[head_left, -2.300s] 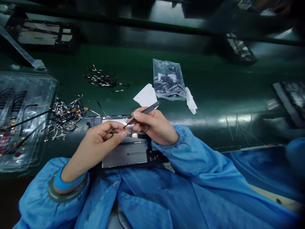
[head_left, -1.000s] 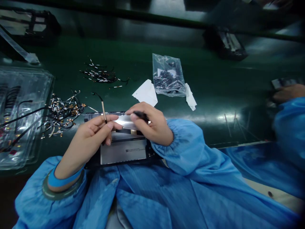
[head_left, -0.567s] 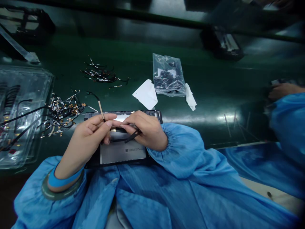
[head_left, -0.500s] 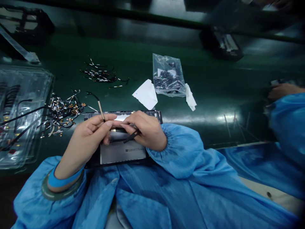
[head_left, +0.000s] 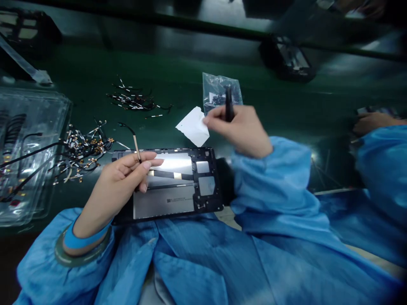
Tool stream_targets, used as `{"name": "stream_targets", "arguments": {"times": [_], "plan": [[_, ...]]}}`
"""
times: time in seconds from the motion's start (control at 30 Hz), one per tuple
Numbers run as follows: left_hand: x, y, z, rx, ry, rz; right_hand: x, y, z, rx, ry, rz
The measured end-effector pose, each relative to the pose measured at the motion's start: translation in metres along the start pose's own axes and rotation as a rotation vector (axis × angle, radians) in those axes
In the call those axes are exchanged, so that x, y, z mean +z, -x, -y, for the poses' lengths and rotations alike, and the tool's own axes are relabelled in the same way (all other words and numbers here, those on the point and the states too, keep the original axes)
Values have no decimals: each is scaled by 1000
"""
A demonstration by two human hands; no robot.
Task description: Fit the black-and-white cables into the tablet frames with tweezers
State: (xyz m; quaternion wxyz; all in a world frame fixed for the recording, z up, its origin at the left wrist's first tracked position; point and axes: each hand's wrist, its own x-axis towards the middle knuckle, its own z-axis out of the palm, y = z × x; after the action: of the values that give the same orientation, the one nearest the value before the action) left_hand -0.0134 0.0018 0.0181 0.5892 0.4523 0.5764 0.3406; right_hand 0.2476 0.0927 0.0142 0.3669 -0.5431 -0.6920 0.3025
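My left hand [head_left: 119, 180] is closed, pinching a thin flat cable [head_left: 136, 145] between thumb and fingers. The cable has a black curved end and a tan middle, and stands up over the opened tablet [head_left: 165, 205]. That tablet lies in front of me, showing silver panels and a black frame. Up and to the right, my right hand [head_left: 244, 129] is closed round black tweezers [head_left: 229, 103], somewhat blurred. Its fingertips are at the right edge of a white paper sheet [head_left: 191, 127]. Behind that hand, a clear plastic bag [head_left: 219, 82] of small dark parts is partly hidden.
Left of the tablet lies a tangled heap of small cables [head_left: 85, 146]; a second bunch [head_left: 133, 101] is farther back. Clear plastic trays [head_left: 34, 169] sit at the far left. At the right edge is another person's hand [head_left: 370, 123] with a blue sleeve.
My right hand has moved from above the tablet up and right to the white paper and bag, uncovering the tablet's right side. My left hand keeps the cable in place.
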Motion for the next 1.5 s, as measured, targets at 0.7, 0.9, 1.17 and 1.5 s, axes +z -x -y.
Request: {"name": "stream_targets", "arguments": {"times": [0.7, 0.9, 1.17, 1.5], "plan": [[1, -4, 1, 52, -173, 58, 43, 37, 39, -808, 444, 109], [3, -4, 0, 147, -233, 92, 78, 46, 46, -937, 648, 39], [3, -5, 2, 215, -376, 100, 82, 51, 51, -888, 669, 49], [2, -3, -1, 196, -272, 98, 79, 42, 48, -859, 463, -64]]}}
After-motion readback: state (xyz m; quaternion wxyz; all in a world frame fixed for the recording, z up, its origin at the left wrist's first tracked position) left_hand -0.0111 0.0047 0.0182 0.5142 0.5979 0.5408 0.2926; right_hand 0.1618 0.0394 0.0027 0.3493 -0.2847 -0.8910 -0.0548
